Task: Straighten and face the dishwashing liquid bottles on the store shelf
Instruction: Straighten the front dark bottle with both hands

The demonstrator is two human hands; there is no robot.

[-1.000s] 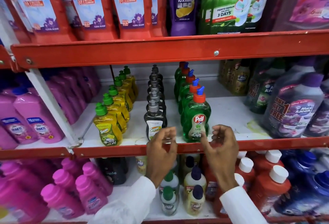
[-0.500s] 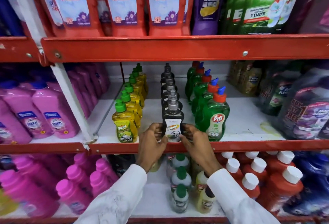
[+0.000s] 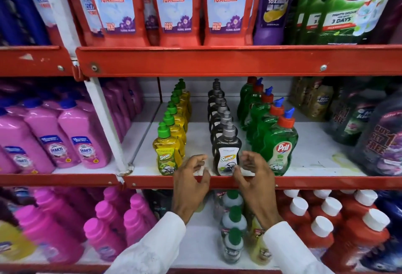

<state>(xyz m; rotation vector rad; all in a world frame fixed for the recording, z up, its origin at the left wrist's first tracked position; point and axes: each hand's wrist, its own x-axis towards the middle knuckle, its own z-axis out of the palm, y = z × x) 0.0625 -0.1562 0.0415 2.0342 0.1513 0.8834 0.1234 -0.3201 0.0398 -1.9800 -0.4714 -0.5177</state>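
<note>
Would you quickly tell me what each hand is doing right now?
Left hand: open, fingers curled, holding nothing, beside the dark Super bottle.
Right hand: open, holding nothing, on that bottle's other side.

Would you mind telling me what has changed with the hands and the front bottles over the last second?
Both hands moved from the green Pril bottle to the dark grey Super bottle, gripped it half a second ago, and have now let go: left hand and right hand are open either side. The yellow bottle row stayed put.
</note>
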